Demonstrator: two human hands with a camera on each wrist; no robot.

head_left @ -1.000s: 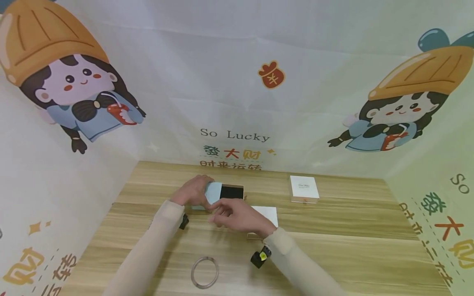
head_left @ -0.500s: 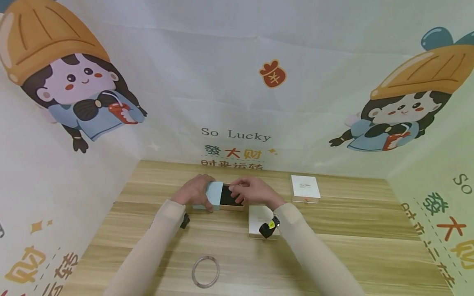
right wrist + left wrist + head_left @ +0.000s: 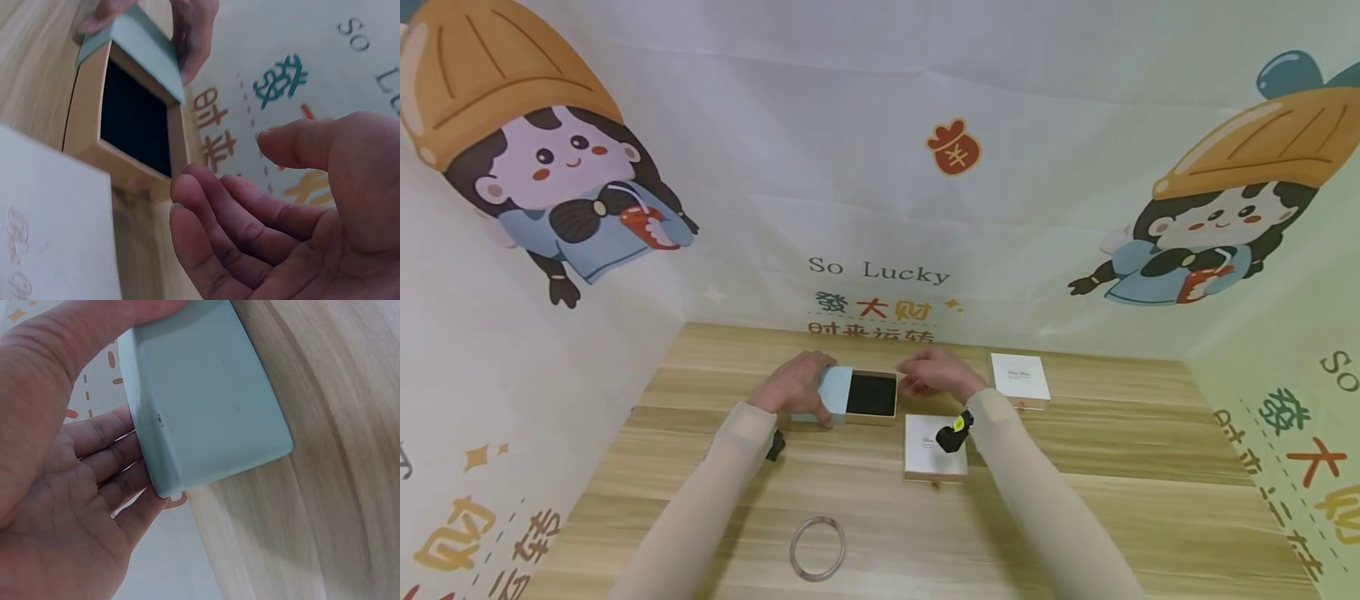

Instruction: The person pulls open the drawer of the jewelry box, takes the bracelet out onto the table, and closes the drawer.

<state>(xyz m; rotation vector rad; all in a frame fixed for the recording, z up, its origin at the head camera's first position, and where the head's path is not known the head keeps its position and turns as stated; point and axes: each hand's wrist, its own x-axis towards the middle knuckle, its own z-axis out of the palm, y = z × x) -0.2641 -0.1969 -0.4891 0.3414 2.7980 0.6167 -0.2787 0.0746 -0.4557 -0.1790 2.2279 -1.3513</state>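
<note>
now the right hand (image 3: 936, 373) is no more over the box (image 3: 871, 420) but beside its end, its fingers (image 3: 195, 247) relaxed, with nothing held, so the black lining (image 3: 872, 393) is uncovered; the left hand (image 3: 797, 385) grips the cover (image 3: 836, 388) on the tabletop (image 3: 1075, 517).

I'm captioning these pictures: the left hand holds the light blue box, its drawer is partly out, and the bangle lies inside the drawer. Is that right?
Not quite: the bangle lies on the wooden table, not inside the drawer, as the head view shows. The left hand does hold the light blue box, and its drawer is partly out.
</note>
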